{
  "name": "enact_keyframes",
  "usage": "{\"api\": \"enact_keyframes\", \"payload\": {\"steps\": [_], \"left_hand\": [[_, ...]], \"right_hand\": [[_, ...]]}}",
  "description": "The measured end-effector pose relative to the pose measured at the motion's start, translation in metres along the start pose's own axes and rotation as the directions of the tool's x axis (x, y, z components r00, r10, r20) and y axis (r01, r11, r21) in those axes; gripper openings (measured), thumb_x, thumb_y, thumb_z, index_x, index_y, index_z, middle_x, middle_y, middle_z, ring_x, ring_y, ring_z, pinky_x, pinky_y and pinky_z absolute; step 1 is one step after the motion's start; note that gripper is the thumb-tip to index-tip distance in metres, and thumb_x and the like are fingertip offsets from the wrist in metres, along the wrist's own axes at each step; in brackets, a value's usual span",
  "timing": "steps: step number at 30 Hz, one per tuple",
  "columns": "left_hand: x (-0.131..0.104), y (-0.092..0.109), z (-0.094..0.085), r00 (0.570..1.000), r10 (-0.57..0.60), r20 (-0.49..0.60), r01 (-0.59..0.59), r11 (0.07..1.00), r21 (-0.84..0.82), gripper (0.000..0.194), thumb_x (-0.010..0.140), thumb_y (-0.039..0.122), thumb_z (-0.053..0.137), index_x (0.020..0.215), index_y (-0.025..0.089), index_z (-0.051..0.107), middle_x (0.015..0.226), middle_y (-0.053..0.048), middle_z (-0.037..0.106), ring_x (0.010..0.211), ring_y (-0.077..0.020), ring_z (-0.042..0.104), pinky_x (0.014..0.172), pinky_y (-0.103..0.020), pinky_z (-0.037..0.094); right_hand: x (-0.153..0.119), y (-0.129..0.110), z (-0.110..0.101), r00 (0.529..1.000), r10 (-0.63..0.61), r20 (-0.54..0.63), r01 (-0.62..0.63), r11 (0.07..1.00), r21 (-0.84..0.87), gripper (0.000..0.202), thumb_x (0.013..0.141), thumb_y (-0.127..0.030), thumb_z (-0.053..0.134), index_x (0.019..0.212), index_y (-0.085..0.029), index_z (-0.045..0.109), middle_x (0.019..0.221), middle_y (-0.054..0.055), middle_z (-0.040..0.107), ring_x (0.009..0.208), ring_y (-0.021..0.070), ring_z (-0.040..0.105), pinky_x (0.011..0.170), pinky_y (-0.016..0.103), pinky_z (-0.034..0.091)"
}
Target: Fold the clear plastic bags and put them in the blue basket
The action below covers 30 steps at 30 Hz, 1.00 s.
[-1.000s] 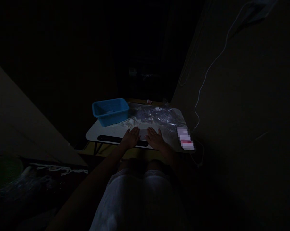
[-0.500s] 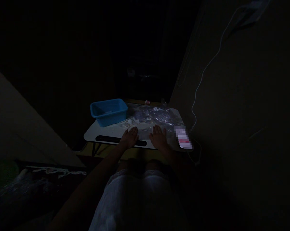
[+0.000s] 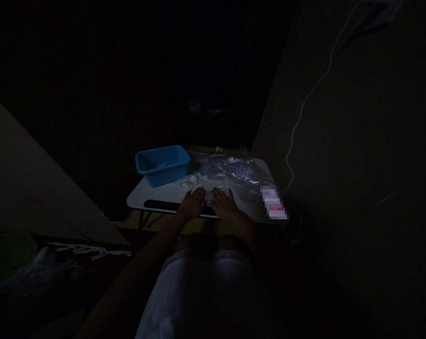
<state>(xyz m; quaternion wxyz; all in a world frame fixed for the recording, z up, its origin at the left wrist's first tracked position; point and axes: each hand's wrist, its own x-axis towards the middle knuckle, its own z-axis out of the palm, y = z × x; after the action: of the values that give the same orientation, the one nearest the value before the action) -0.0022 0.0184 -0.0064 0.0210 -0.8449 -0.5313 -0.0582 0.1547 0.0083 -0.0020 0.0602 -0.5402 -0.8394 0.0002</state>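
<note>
My left hand [image 3: 193,203] lies flat near the front edge of a small white table [image 3: 137,195], its fingers stretched forward. Close to its right, my right hand [image 3: 224,204] is also spread flat, fingertips pointing ahead and to the left. Clear plastic [image 3: 239,170] lies crumpled on the table beyond the hands; in the dim light I cannot tell whether the fingers touch any of it. A small pale plastic packet or bag [image 3: 193,180] rests just beyond my left hand. Neither hand grips anything.
A blue basin [image 3: 166,174] stands at the table's back left. On the right edge lies a phone [image 3: 273,202] with a blurred screen, a white cable [image 3: 300,113] running up the wall from near it. A dark slot [image 3: 159,204] runs along the table's front.
My right hand has moved left, toward my left hand, so the gap between them is much narrower. The plastic near the hands lies differently. The view has shifted slightly.
</note>
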Motion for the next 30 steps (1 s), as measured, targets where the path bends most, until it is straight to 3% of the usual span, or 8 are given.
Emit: {"api": "enact_keyframes", "payload": {"steps": [8,17,20,24,30], "left_hand": [[-0.001,0.002,-0.001,1.000,-0.003,-0.004,0.003,1.000,-0.001,0.048,0.088,0.030,0.024,0.131,0.011,0.030,0.139,-0.013,0.026,0.128,-0.0217,0.023,0.101,-0.043,0.021],[0.000,-0.001,0.002,1.000,0.004,-0.020,-0.004,1.000,0.006,0.048,0.088,0.031,0.023,0.131,0.012,0.030,0.139,-0.013,0.026,0.128,-0.0213,0.023,0.101,-0.042,0.022],[0.000,0.000,0.000,1.000,-0.004,-0.006,0.004,1.000,0.014,0.049,0.088,0.031,0.023,0.131,0.011,0.030,0.139,-0.013,0.025,0.128,-0.0213,0.023,0.101,-0.042,0.021],[0.000,0.001,-0.002,1.000,0.002,0.021,-0.002,0.999,0.032,0.050,0.087,0.027,0.024,0.131,0.007,0.029,0.139,-0.014,0.024,0.128,-0.0220,0.022,0.101,-0.042,0.020],[-0.001,-0.001,0.000,1.000,0.017,0.013,-0.017,1.000,0.025,0.050,0.085,0.025,0.027,0.132,0.010,0.029,0.139,-0.013,0.024,0.128,-0.0220,0.022,0.101,-0.043,0.021]], "right_hand": [[-0.010,0.029,-0.001,0.996,0.092,-0.010,-0.092,0.994,-0.059,0.056,0.089,-0.043,0.010,0.133,-0.012,0.027,0.141,0.010,0.023,0.130,0.0182,0.015,0.102,0.052,0.003],[-0.014,0.027,-0.003,0.952,0.285,-0.112,-0.294,0.953,-0.072,0.061,0.088,-0.044,0.013,0.132,-0.004,0.028,0.138,0.018,0.026,0.130,0.0251,0.014,0.101,0.053,0.002],[-0.015,0.020,-0.006,0.970,0.160,-0.183,-0.177,0.981,-0.082,0.057,0.088,-0.042,0.016,0.132,-0.006,0.028,0.139,0.014,0.025,0.130,0.0227,0.014,0.102,0.050,0.001],[-0.008,0.000,-0.005,0.986,-0.061,-0.154,0.053,0.997,-0.055,0.054,0.089,-0.041,0.015,0.132,-0.013,0.029,0.140,0.009,0.025,0.130,0.0185,0.015,0.104,0.047,0.001],[0.004,-0.014,-0.001,0.998,-0.054,-0.018,0.055,0.998,0.029,0.053,0.089,-0.042,0.012,0.133,-0.017,0.029,0.140,0.007,0.026,0.130,0.0180,0.017,0.103,0.051,-0.001]]}}
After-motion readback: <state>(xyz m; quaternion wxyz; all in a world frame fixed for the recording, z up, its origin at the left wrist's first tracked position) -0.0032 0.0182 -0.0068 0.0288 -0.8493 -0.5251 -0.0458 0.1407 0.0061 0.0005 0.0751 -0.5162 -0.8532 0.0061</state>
